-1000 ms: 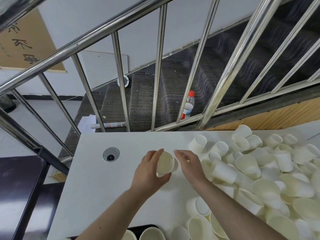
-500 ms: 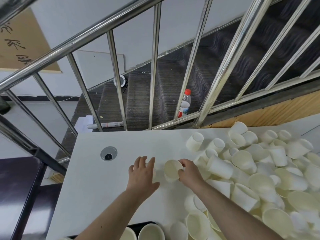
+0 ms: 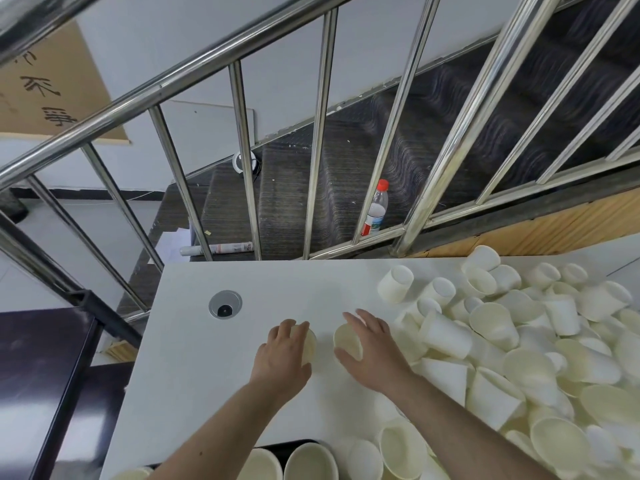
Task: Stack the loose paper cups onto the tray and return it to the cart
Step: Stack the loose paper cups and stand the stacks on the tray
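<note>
We hold one paper cup in each hand near the middle of the frame, over the bare part of the white table. Our left hand wraps its fingers over a cup whose open mouth faces right. Our right hand curls round a second cup, its mouth turned toward us and to the left. The two cups sit just beside each other, apart, probably so that one can be slid into the other to form a stack.

The loose heap of cups fills the right side of the frame, most lying on their sides, so we work at its left edge where single cups are easy to reach. At the bottom edge a dark tray shows only its rim, with upright cups standing in it, close to us for short reaches. How much of the tray is filled we cannot tell, since most of it is cut off. No cart is visible. Much of the heap looks unsorted, so the task seems far from done.
</note>
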